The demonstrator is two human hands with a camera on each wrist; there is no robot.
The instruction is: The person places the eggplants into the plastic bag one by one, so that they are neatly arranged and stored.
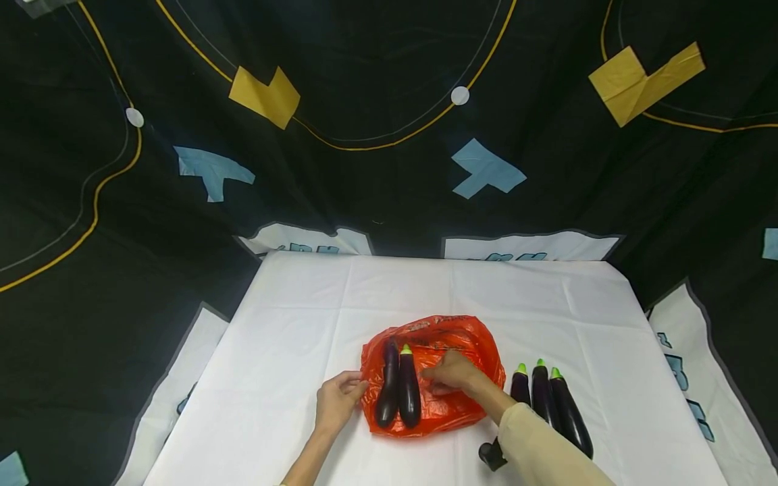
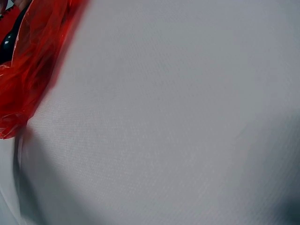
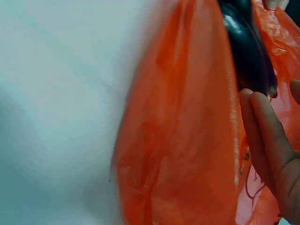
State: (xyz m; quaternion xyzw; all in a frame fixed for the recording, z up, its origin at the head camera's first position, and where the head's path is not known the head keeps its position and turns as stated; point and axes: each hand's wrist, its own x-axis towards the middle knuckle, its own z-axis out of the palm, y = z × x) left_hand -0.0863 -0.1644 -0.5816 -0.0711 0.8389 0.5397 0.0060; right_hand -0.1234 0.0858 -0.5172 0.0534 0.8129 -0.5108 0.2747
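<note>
A red plastic bag (image 1: 452, 405) lies spread on the white table, with two dark eggplants, a left eggplant (image 1: 389, 385) and a right eggplant (image 1: 410, 391), side by side on its left half. My left hand (image 1: 337, 403) pinches the bag's left edge between thumb and fingers. Over the right half of the bag is my right hand (image 1: 452, 372), holding nothing. Its straight fingers (image 3: 267, 126) point at the eggplants (image 3: 246, 47), fingertips close to their ends in the right wrist view. The left wrist view catches only the bag's edge (image 2: 37, 61) and part of an eggplant.
Several more eggplants (image 1: 570, 415) lie on the white tablecloth (image 1: 632, 405) to the right, partly behind my right sleeve (image 1: 541, 445). A black curtain (image 1: 365, 196) with yellow and blue tape pieces hangs beyond the table's far edge.
</note>
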